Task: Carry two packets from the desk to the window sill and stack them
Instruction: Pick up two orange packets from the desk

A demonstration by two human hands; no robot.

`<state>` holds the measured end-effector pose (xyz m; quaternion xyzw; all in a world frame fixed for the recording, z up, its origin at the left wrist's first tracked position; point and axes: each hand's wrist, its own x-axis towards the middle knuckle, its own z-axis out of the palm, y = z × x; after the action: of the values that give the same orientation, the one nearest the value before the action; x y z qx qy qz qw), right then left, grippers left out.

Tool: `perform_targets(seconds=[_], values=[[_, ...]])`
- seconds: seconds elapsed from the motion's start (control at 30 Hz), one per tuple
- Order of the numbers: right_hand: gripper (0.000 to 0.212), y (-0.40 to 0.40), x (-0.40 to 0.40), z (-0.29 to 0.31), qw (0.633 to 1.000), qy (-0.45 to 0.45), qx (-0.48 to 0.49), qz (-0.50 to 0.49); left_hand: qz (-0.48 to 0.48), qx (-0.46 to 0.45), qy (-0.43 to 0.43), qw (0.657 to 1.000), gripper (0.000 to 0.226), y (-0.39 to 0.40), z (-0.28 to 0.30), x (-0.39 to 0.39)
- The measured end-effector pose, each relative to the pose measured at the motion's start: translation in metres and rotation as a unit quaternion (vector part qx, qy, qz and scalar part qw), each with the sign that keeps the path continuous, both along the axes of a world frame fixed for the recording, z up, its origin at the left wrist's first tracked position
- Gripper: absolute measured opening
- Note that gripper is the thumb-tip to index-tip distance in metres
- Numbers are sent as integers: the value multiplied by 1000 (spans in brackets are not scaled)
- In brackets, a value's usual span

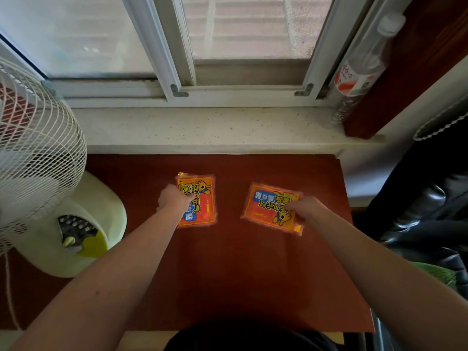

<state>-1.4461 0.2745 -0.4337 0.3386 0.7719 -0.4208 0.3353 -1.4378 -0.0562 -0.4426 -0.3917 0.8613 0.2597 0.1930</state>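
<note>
From the head view, both bare arms reach forward over the red surface point(228, 262). The left hand point(174, 198) rests its grip on the left packet point(200, 201), fingers curled onto its near-left edge. The right hand point(305, 207) pinches the right packet point(268, 206) at its right side. Both packets lie flat, well apart, the window sill point(202, 127) beyond the fingertips. A white fan point(38, 148) stands left of the left hand.

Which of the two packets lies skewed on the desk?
The right packet, under the right hand; it sits turned at an angle, while the left packet lies nearly square.
</note>
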Motion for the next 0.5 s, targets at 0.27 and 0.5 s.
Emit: perform_targets(seconds=[0.27,0.5], values=[[55,-3,34,-17,982,-20,168,-86,9,18,95,995,42,6,0,5],[85,-12,33,-12,964,95,246,-43,-11,38,152,988,31,7,-3,18]])
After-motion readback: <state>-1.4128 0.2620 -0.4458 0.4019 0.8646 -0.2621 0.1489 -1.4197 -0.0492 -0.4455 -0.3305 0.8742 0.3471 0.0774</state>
